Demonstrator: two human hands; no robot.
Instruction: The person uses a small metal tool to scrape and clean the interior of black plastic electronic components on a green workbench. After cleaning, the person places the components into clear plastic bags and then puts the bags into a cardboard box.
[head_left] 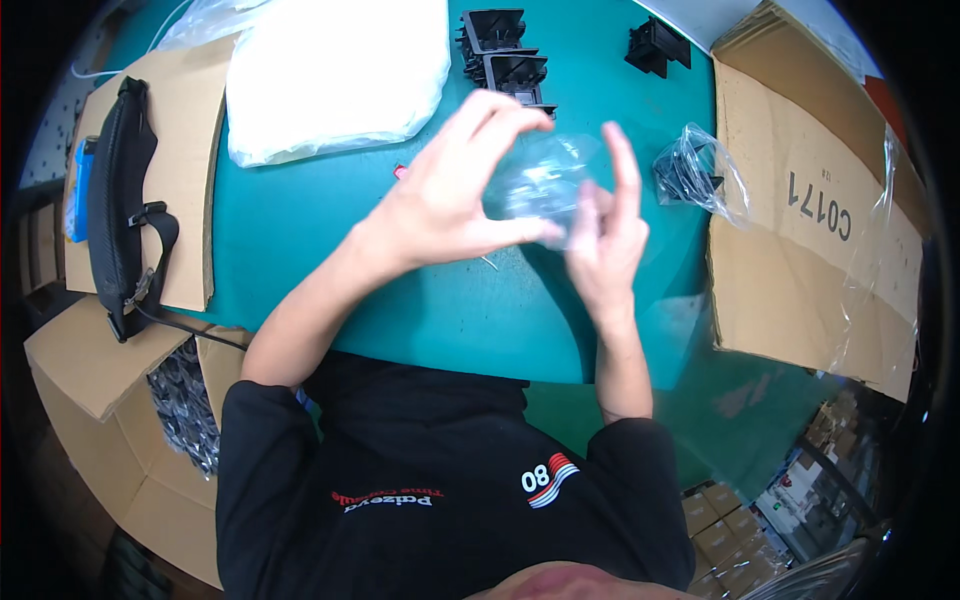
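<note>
Both hands are up over the teal counter, working on a small clear crinkly plastic bag. The left hand has its fingers spread in a wide claw, thumb at the bag's lower edge and the fingertips curled over the top, so it's pinching the bag from the left side. The right hand is pressed against the bag's right side with its fingers mostly straight and pointing up; can't really tell whether it's gripping or just resting flat on it. The bag sits right between the two hands, held off the counter.

Just to the right there's another clear plastic bag with black parts inside, lying next to a big brown cardboard box. Behind the hands are a few black moulded plastic pieces, plus a large white plastic sack. Off to the left, a black strap bag lies on a flat sheet of cardboard.
</note>
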